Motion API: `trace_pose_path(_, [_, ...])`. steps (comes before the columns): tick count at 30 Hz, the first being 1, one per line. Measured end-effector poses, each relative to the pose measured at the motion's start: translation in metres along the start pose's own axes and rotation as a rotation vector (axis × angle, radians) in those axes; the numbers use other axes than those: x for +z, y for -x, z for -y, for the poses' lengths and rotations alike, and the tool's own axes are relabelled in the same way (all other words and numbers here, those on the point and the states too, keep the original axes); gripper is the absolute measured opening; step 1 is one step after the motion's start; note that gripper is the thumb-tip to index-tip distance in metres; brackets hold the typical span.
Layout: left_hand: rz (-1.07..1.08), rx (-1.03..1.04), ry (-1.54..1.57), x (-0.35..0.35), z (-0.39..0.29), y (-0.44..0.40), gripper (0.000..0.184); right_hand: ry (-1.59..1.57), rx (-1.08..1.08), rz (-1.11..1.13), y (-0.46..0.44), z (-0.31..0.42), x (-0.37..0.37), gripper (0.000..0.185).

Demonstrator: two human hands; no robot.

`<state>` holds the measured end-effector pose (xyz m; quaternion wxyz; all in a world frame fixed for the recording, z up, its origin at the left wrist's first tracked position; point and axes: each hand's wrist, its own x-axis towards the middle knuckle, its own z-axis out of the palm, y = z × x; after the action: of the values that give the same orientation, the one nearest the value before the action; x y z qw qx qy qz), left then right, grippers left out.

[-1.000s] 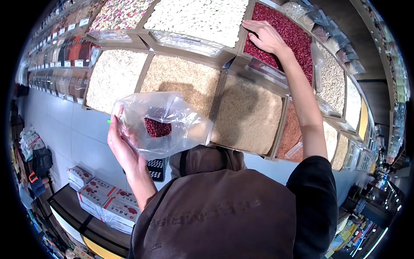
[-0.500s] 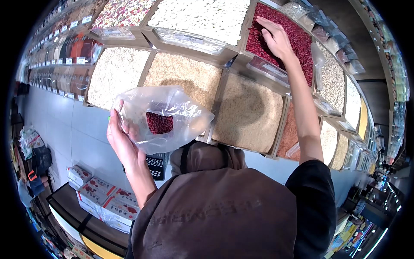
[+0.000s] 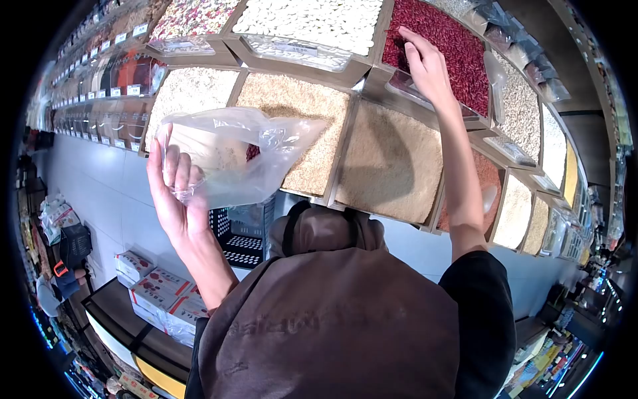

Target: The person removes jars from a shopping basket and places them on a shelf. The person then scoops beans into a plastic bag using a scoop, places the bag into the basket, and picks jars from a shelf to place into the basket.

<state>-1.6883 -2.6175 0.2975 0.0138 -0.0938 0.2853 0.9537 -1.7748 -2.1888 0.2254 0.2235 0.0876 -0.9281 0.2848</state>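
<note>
My left hand (image 3: 179, 176) grips the side of a clear plastic bag (image 3: 232, 179), its fingers curled around the film. Through the bag a small patch of dark red beans (image 3: 252, 152) shows; the rest of them is hidden. The bag hangs in front of bins of pale grain (image 3: 319, 100). My right hand (image 3: 428, 65) is over the near left part of a bin of red beans (image 3: 458, 46), fingers extended and thumb apart, with nothing visible in it. Whether its fingertips touch the beans is unclear.
White beans (image 3: 306, 20) fill the bin left of the red ones. A tan grain bin (image 3: 389, 159) lies nearer me. Below the bag stands a black basket (image 3: 239, 233) on the floor. White boxes (image 3: 159, 292) are stacked at the lower left. Bagged goods (image 3: 525, 50) line the upper right.
The bag has tilted and shifted up and left with my left hand, leaving fewer beans showing. My right hand has moved from the red bin's left edge toward its middle. The view has shifted slightly.
</note>
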Motion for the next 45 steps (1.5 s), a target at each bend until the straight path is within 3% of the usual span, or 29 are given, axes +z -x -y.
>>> trace_pose_path(7, [0.236, -0.050, 0.132, 0.005, -0.024, 0.005, 0.033, -0.159, 0.241, 0.065, 0.057, 0.040, 0.029, 0.038])
trace_pose_path(11, [0.296, 0.015, 0.154, 0.014, -0.055, 0.007, 0.038, -0.147, 0.173, 0.225, 0.089, 0.079, 0.044, 0.043])
trace_pose_path(13, [0.355, -0.013, 0.194, 0.019, -0.066, 0.008, 0.040, -0.341, 0.355, 0.341, 0.094, 0.097, 0.044, 0.042])
trace_pose_path(17, [0.408, -0.075, 0.315, 0.025, -0.077, 0.018, 0.041, -0.470, 0.427, 0.456, 0.125, 0.130, 0.074, 0.051])
trace_pose_path(19, [0.410, -0.074, 0.374, 0.026, -0.080, 0.029, 0.040, -0.716, 0.332, 0.505, 0.156, 0.145, 0.117, 0.056])
trace_pose_path(22, [0.480, -0.130, 0.400, 0.021, -0.086, 0.041, 0.040, -1.470, 0.800, 0.570, 0.186, 0.188, 0.178, 0.054])
trace_pose_path(23, [0.461, -0.180, 0.408, 0.023, -0.088, 0.048, 0.024, -1.789, 1.012, 0.519, 0.188, 0.206, 0.195, 0.054])
trace_pose_path(25, [0.518, -0.256, 0.414, 0.024, -0.087, 0.057, 0.038, -2.043, 1.083, 0.609, 0.179, 0.240, 0.206, 0.049])
trace_pose_path(27, [0.587, -0.278, 0.358, 0.001, -0.094, 0.066, 0.039, -1.952, 1.031, 0.563, 0.168, 0.281, 0.202, 0.072])
trace_pose_path(29, [0.398, -0.215, 0.415, -0.002, -0.088, 0.084, 0.042, -2.069, 1.155, 0.502, 0.192, 0.284, 0.228, 0.058])
trace_pose_path(31, [0.473, -0.225, 0.468, -0.014, -0.091, 0.098, 0.043, -2.262, 1.226, 0.450, 0.220, 0.285, 0.259, 0.047])
trace_pose_path(32, [0.453, -0.184, 0.379, -0.019, -0.095, 0.107, 0.035, -2.261, 1.236, 0.482, 0.234, 0.284, 0.261, 0.047])
trace_pose_path(34, [0.380, -0.111, 0.333, -0.020, -0.095, 0.127, 0.036, -2.222, 1.240, 0.634, 0.253, 0.275, 0.259, 0.041])
trace_pose_path(36, [0.301, -0.048, 0.279, -0.024, -0.087, 0.153, 0.038, -1.980, 1.375, 0.680, 0.308, 0.251, 0.285, 0.034])
trace_pose_path(37, [0.290, -0.032, 0.212, -0.030, -0.084, 0.167, 0.036, -1.674, 1.116, 0.732, 0.330, 0.240, 0.288, 0.036])
trace_pose_path(38, [0.343, -0.050, 0.213, -0.046, -0.084, 0.182, 0.054, -1.614, 1.040, 0.687, 0.331, 0.237, 0.265, 0.039])
trace_pose_path(39, [0.275, -0.026, 0.181, -0.052, -0.078, 0.199, 0.048, -1.548, 0.970, 0.640, 0.331, 0.234, 0.242, 0.045])
trace_pose_path(41, [0.229, -0.033, 0.010, -0.058, -0.070, 0.229, 0.041, -1.203, 0.502, 0.754, 0.323, 0.226, 0.193, 0.060])
trace_pose_path(43, [0.209, -0.055, -0.204, -0.059, -0.058, 0.258, 0.037, -0.932, 0.140, 0.648, 0.328, 0.231, 0.160, 0.074])
trace_pose_path(44, [0.395, -0.089, -0.399, -0.069, -0.055, 0.268, 0.031, -0.907, 0.078, 0.627, 0.336, 0.240, 0.142, 0.076])
trace_pose_path(45, [0.309, -0.136, -0.424, -0.065, -0.044, 0.286, 0.030, -0.880, 0.017, 0.603, 0.339, 0.255, 0.119, 0.078])
